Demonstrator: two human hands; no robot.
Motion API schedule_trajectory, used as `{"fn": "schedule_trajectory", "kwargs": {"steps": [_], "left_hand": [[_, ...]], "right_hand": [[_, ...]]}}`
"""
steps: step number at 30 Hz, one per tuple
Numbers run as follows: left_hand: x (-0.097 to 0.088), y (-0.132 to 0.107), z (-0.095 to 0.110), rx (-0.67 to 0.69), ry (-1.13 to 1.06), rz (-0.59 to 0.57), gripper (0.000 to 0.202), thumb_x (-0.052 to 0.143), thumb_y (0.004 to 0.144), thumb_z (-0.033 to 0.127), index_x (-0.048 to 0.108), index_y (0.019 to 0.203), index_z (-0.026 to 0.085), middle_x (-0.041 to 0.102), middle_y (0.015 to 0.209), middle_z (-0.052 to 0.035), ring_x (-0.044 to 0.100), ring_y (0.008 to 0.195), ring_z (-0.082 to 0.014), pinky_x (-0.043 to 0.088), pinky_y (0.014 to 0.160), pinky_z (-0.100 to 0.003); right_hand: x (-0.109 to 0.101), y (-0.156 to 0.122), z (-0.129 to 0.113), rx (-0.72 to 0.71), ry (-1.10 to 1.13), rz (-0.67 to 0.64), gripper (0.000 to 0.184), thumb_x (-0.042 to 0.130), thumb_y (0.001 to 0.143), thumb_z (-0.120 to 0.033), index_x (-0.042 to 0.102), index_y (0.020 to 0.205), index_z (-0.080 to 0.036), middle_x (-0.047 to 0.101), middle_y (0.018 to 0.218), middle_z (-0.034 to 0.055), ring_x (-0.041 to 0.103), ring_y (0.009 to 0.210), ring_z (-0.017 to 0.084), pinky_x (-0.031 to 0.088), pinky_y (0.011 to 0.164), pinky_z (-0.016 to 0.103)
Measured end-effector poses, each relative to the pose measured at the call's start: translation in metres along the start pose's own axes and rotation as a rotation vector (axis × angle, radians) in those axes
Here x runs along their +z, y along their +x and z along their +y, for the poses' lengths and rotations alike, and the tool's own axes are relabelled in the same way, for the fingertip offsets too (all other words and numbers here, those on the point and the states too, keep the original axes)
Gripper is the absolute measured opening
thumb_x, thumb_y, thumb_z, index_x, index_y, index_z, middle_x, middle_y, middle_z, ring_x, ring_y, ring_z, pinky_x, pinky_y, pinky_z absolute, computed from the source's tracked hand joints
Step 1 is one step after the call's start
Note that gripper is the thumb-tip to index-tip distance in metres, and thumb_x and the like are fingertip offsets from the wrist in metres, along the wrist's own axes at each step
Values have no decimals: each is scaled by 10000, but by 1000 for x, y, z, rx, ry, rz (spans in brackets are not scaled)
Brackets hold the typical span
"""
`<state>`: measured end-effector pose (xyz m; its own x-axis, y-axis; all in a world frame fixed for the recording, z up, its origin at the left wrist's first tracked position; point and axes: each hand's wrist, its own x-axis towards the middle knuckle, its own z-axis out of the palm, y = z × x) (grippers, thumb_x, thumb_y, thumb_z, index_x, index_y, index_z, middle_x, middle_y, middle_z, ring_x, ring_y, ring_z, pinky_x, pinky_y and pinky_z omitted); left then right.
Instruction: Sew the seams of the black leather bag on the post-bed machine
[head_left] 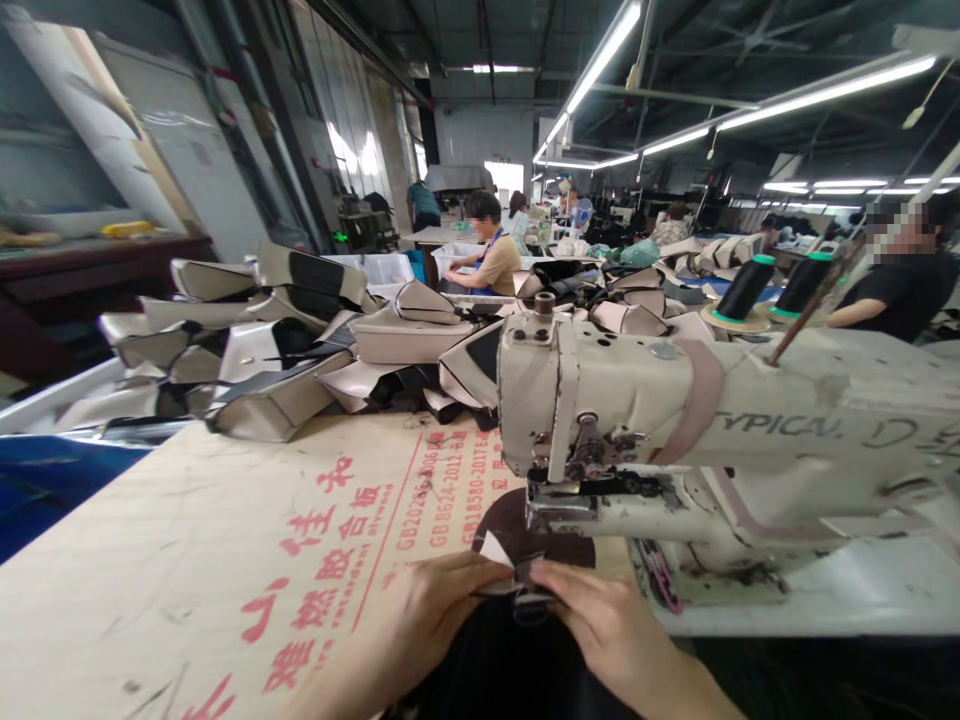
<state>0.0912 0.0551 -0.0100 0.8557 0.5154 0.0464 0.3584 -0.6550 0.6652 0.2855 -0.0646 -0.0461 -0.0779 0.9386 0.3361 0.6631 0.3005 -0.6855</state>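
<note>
With the small pale-and-black workpiece (495,548) pinched in the fingertips of the left hand (439,592) and right hand (600,608), just nearer than the cylinder arm (645,522) of the TYPICAL sewing machine (615,400), match edges squarely and press evenly.

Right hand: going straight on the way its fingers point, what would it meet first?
Past the small white-cornered piece pinched at its fingertips, the right hand would most likely meet the left hand, at the fingertips. Depth is unclear, so it might slip above or below them.
</note>
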Motion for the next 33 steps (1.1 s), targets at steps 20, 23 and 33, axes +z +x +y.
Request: {"fn": "schedule_trajectory", "kwargs": {"steps": [20,23,33], "left_hand": [[-1,41,17,-441,-481,-228,447,495,736,562,433,531,170,342,506,63,297,506,-86,215,487,-220],[2,41,11,-444,-498,-243,446,503,733,559,492,542,156,412,509,48,362,516,-96,263,503,-222],[25,26,6,-508,-639,-150,451,542,705,557,548,557,131,450,489,43,385,502,-90,272,495,-218]], "right_hand": [[-1,7,-6,151,-44,-111,153,369,881,-216,478,987,-197,629,828,15,621,735,138,440,625,186],[2,7,-7,113,-39,-58,278,372,889,-186,388,1165,-219,620,974,15,621,836,126,449,692,174],[9,3,3,-238,-329,-32,209,329,935,-154,474,1085,-170,583,853,19,584,754,134,414,619,235]]}}
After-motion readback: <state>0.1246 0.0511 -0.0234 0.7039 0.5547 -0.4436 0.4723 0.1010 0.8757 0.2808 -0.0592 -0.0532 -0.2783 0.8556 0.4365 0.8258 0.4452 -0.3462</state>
